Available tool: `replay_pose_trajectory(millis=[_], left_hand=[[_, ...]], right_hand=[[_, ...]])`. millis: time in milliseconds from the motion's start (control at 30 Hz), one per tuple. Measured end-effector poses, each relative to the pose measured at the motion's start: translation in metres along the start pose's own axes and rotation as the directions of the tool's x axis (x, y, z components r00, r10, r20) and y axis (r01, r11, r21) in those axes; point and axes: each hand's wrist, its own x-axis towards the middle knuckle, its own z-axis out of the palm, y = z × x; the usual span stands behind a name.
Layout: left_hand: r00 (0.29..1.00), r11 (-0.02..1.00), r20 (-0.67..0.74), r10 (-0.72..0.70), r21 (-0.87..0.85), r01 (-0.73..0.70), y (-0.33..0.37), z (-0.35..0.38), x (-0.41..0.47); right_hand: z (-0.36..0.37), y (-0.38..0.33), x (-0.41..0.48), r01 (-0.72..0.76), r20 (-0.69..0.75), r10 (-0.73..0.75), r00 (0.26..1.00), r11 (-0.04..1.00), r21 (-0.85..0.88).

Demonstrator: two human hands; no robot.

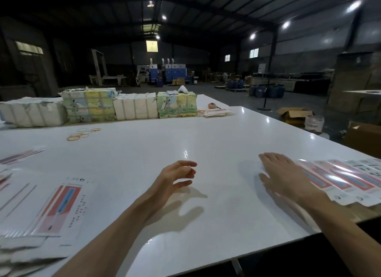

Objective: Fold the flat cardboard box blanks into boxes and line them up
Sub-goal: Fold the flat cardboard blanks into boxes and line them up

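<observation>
From the head camera, the bare left hand (179, 178) hovers at lower centre above the glossy white table (144, 144), fingers loosely curled and grasping nothing. The bare right hand (285, 176) is spread flat with its palm down at centre right, empty, just beside a row of red-and-blue printed cardboard boxes (348, 181) at the right edge. A stack of flat printed cardboard blanks (55, 209) lies at lower left. Wrapped paper bundles (99, 107) line the upper left, with yellow rubber bands (82, 133) in front of them.
</observation>
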Motion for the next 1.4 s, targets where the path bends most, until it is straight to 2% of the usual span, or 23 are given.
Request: replay_pose_trajectory(millis=[133,233,367,433,500,567,667,700,767,833,900,967,1033,1167,1400], left_hand=[[0.998,1.000,-0.061,-0.013,0.027,0.014,0.001,0.003,-0.001],[0.992,0.998,-0.105,-0.068,-0.023,0.066,0.003,0.003,-0.002],[0.989,0.997,-0.125,-0.074,-0.039,0.069,0.007,0.004,-0.007],[0.987,0.993,-0.129,-0.095,0.051,0.102,0.017,-0.002,-0.008],[0.982,0.953,-0.144,-0.122,0.258,0.157,0.030,-0.018,-0.008],[0.965,0.874,-0.231,-0.122,0.437,0.215,0.046,-0.044,-0.009],[0.913,0.754,-0.404,-0.051,0.584,0.301,0.078,-0.102,-0.027],[0.874,0.682,-0.486,-0.005,0.638,0.358,0.089,-0.125,-0.039],[0.756,0.456,-0.645,0.107,0.708,0.539,0.108,-0.174,-0.069],[0.613,0.207,-0.768,0.188,0.641,0.739,0.121,-0.215,-0.104],[0.473,-0.015,-0.852,0.225,0.483,0.876,0.129,-0.244,-0.138],[0.366,-0.140,-0.910,0.195,0.344,0.929,0.134,-0.260,-0.168],[0.332,-0.175,-0.931,0.153,0.305,0.936,0.136,-0.268,-0.189],[0.392,-0.194,-0.897,0.205,0.355,0.914,0.140,-0.265,-0.208],[0.360,-0.250,-0.903,0.233,0.302,0.920,0.156,-0.250,-0.199]], right_hand=[[-0.011,-0.083,0.039,0.223,-0.141,-0.210,0.968,0.971,0.087],[-0.010,-0.149,0.056,0.289,-0.215,-0.250,0.944,0.941,0.174],[0.013,-0.202,0.057,0.334,-0.213,-0.279,0.936,0.897,0.291],[0.027,-0.207,0.060,0.361,-0.226,-0.300,0.927,0.879,0.312],[0.035,-0.203,0.066,0.354,-0.243,-0.279,0.929,0.862,0.362],[0.040,-0.197,0.071,0.310,-0.233,-0.227,0.946,0.847,0.432],[0.044,-0.194,0.074,0.271,-0.200,-0.192,0.961,0.803,0.531],[0.045,-0.194,0.074,0.269,-0.192,-0.194,0.962,0.795,0.544],[0.044,-0.195,0.075,0.262,-0.180,-0.193,0.965,0.781,0.567],[0.044,-0.194,0.076,0.251,-0.164,-0.191,0.968,0.771,0.585],[0.042,-0.194,0.077,0.246,-0.151,-0.195,0.969,0.762,0.599],[0.042,-0.195,0.078,0.252,-0.145,-0.208,0.967,0.751,0.610],[0.042,-0.196,0.079,0.256,-0.149,-0.209,0.966,0.748,0.613],[0.044,-0.194,0.081,0.249,-0.148,-0.201,0.968,0.746,0.618],[0.044,-0.193,0.081,0.230,-0.136,-0.186,0.973,0.737,0.635]])
